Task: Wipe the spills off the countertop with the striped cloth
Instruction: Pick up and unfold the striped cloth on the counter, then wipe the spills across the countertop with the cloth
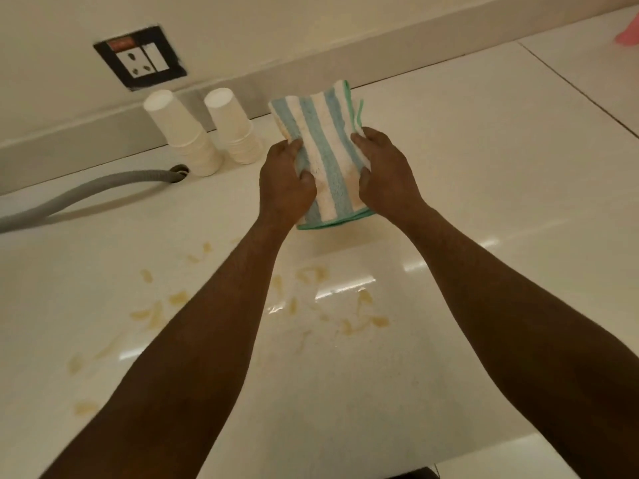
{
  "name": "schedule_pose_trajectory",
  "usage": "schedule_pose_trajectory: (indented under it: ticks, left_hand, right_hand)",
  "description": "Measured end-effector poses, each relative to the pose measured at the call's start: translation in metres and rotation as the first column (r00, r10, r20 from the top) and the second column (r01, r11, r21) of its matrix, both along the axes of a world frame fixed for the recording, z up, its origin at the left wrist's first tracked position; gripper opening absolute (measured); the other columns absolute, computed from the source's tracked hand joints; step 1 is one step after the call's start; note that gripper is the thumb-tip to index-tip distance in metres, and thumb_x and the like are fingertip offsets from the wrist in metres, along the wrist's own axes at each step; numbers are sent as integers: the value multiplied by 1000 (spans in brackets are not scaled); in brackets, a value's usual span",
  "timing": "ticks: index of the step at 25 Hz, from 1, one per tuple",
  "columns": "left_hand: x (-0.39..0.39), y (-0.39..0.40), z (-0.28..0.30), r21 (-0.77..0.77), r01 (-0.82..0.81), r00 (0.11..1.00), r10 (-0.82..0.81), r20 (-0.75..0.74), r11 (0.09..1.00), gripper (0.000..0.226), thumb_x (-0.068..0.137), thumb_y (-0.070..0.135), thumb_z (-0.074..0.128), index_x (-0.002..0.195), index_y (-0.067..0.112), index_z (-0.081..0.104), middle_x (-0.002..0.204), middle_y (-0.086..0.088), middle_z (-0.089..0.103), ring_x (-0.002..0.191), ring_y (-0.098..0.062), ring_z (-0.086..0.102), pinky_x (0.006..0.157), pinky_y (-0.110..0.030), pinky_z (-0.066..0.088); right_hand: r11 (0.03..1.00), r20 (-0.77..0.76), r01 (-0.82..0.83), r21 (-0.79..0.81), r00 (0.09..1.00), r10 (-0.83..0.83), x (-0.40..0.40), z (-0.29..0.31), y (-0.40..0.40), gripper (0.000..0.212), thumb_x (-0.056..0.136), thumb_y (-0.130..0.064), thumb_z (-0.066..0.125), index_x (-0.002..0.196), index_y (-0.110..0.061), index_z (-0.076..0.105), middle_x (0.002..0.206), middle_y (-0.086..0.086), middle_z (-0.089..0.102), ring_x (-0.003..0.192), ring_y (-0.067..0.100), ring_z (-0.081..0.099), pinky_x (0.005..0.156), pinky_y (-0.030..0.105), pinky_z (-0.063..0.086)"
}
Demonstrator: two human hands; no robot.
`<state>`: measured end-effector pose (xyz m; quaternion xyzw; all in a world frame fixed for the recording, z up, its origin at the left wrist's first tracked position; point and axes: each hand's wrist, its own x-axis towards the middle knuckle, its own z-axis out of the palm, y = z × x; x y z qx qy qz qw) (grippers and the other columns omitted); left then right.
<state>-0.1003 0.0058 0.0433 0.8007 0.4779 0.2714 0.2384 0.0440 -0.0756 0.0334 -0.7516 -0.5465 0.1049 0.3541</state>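
Two bare forearms reach forward over a glossy white worktop [484, 174], the left hand [285, 183] and right hand [385, 174] raised side by side with a folded striped cloth [321, 140] held between them. The left hand's fingers [306, 176] curl shut around the cloth's left edge, thumb laid over the front; the right hand's fingers [359, 140] clamp its right edge in the same way. The cloth, banded blue and white with green trim, stands up from the grip, its upper end free above the knuckles and its folded lower edge hanging just below the hands; whether that edge touches the worktop cannot be told.

Yellowish spills [359, 319] lie scattered on the worktop nearer the camera, beneath and to either side of the left forearm, apart from the cloth. Two stacks of upturned paper cups [186, 136] stand against the back wall to the left of the hands, close by the cloth. A grey hose [86, 195] runs from the left into a hole in the worktop beside the cups. A wall socket [140, 58] sits above them. A pink object [627, 38] shows at the far right corner.
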Motion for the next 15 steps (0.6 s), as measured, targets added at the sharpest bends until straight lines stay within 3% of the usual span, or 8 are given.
schedule_pose_trajectory:
  ticks: [7,9,12,15]
  left_hand:
    - [-39,-17,-24,-41,155,971,-160,-176,987,57,88,19,58,142,8,43,141,-16,46,125,-32,47,105,-39,39]
    - [-35,-17,-33,-87,188,936,-205,-287,978,54,91,23,53,143,11,41,144,-15,44,127,-34,42,106,-38,36]
    - [-42,-20,-47,-65,238,846,-240,-477,969,47,95,30,46,139,13,45,135,-16,50,121,-34,43,96,-43,42]
    - [-67,-16,-49,66,197,896,-153,-417,978,46,93,33,50,136,14,50,125,-14,55,115,-33,47,90,-43,44]
  right_hand:
    - [994,30,80,-80,996,-78,-27,-25,-29,59,88,0,55,144,-10,38,152,11,35,134,32,40,111,43,36]
    - [972,80,100,-211,993,-85,-18,-31,-34,62,86,-2,55,144,-12,38,154,10,33,131,34,41,108,46,36]
    - [864,296,189,-467,954,-49,-7,-40,-43,62,85,-11,55,144,-18,37,159,7,23,132,35,37,107,49,31]
    - [947,382,165,-274,923,-50,-18,-40,-36,50,94,-27,49,142,-15,39,158,10,27,141,30,30,114,49,23]
